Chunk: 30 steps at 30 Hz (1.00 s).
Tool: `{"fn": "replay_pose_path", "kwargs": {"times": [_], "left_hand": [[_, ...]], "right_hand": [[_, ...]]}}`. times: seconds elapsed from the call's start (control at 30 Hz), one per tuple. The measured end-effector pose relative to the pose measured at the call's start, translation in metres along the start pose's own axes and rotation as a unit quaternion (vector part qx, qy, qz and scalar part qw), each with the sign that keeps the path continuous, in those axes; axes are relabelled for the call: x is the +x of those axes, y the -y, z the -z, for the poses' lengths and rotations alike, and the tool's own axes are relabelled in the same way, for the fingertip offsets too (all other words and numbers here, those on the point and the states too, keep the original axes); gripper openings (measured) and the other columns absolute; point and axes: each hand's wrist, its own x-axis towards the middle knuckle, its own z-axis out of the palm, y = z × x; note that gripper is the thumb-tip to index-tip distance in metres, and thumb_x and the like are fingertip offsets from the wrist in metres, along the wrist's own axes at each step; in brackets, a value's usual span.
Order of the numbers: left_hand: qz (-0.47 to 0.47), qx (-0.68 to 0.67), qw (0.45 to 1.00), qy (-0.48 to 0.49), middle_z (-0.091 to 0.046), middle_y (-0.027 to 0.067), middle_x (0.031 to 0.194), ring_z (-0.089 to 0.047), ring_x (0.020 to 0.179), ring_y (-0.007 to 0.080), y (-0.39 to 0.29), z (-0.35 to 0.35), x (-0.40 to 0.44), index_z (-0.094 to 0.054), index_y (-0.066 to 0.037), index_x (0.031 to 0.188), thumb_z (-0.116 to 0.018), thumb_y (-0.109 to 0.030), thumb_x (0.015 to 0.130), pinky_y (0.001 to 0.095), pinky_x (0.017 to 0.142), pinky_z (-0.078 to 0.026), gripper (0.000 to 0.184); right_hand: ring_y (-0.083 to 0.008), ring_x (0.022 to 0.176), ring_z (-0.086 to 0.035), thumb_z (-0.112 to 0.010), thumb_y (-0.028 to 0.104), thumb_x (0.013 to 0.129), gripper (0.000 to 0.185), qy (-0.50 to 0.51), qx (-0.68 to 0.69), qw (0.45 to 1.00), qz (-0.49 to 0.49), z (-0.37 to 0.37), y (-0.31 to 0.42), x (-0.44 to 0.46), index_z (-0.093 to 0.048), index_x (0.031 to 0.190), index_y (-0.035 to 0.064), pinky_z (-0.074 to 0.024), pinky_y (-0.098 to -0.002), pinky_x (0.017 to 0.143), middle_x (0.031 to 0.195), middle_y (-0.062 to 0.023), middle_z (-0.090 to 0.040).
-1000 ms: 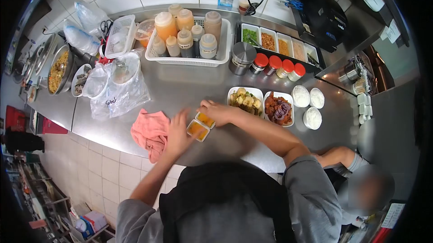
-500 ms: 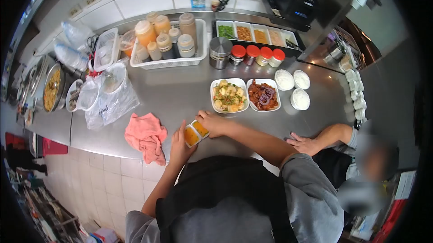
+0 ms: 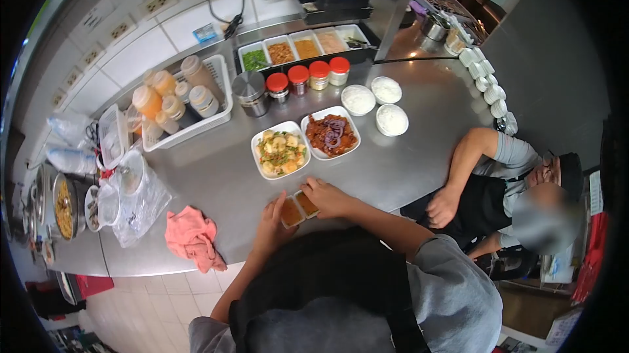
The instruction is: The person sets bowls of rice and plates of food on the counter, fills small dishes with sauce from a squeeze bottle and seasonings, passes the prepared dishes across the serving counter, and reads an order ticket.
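Observation:
Two small white dishes of orange-brown sauce stand side by side near the counter's front edge. My left hand (image 3: 270, 222) grips the left sauce dish (image 3: 292, 212) along its outer side. Curled around the far right of the other sauce dish (image 3: 306, 204) is my right hand (image 3: 327, 198). Just beyond them are a square white dish of shrimp with green bits (image 3: 280, 154) and another of glazed brown meat topped with purple onion rings (image 3: 332, 135). A crumpled pink cloth (image 3: 192, 236) lies to the left.
Three bowls of white rice (image 3: 392, 120) stand right of the dishes. Behind are red-lidded jars (image 3: 319, 75), a steel canister (image 3: 250, 94), a topping tray (image 3: 305, 49) and a white basket (image 3: 226, 107) of squeeze bottles. A co-worker (image 3: 485, 186) is at the right.
My view has turned and shifted, so the counter appears tilted. Both hands stay at the sauce dishes. The co-worker's hand has come off the counter and their body has moved back.

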Motion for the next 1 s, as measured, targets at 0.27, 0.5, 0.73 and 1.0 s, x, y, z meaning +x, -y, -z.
{"fn": "replay_pose_path", "kwargs": {"times": [0.27,0.5,0.73,1.0], "left_hand": [[-0.024,0.005,0.998,0.055,-0.053,0.0200,0.128,-0.050,0.116,0.0401,-0.031,-0.053,0.049,-0.028,-0.011,0.152,-0.086,-0.017,0.065,0.0477,0.102,-0.043,0.105],[-0.058,0.072,0.992,0.084,-0.051,0.0155,0.135,-0.049,0.124,0.0354,-0.067,-0.092,0.089,-0.030,-0.013,0.151,-0.083,-0.030,0.071,0.0464,0.105,-0.042,0.097],[-0.070,0.082,0.986,0.128,-0.050,0.0098,0.141,-0.051,0.124,0.0346,-0.102,-0.131,0.131,-0.032,-0.015,0.150,-0.079,-0.036,0.075,0.0466,0.102,-0.044,0.092],[-0.087,0.052,0.986,0.136,-0.046,0.0097,0.146,-0.053,0.120,0.0371,-0.138,-0.179,0.169,-0.030,-0.016,0.151,-0.079,-0.032,0.075,0.0467,0.100,-0.046,0.091]], "right_hand": [[-0.0398,0.114,-0.053,-0.085,0.015,0.055,0.085,-0.036,0.046,0.998,-0.025,0.017,-0.070,-0.056,-0.047,0.128,-0.0061,-0.0466,-0.0429,0.099,0.121,-0.0223,-0.047],[-0.0407,0.119,-0.051,-0.085,0.017,0.056,0.084,-0.026,0.082,0.990,-0.110,0.063,-0.121,-0.110,-0.049,0.128,-0.0053,-0.0459,-0.0417,0.102,0.125,-0.0231,-0.047],[-0.0387,0.116,-0.053,-0.085,0.019,0.056,0.078,-0.049,0.077,0.973,-0.211,0.101,-0.195,-0.166,-0.052,0.123,-0.0044,-0.0470,-0.0394,0.101,0.122,-0.0232,-0.049],[-0.0399,0.113,-0.055,-0.086,0.021,0.053,0.086,-0.093,0.055,0.937,-0.332,0.144,-0.279,-0.191,-0.051,0.129,-0.0002,-0.0496,-0.0422,0.098,0.121,-0.0219,-0.047]]}}
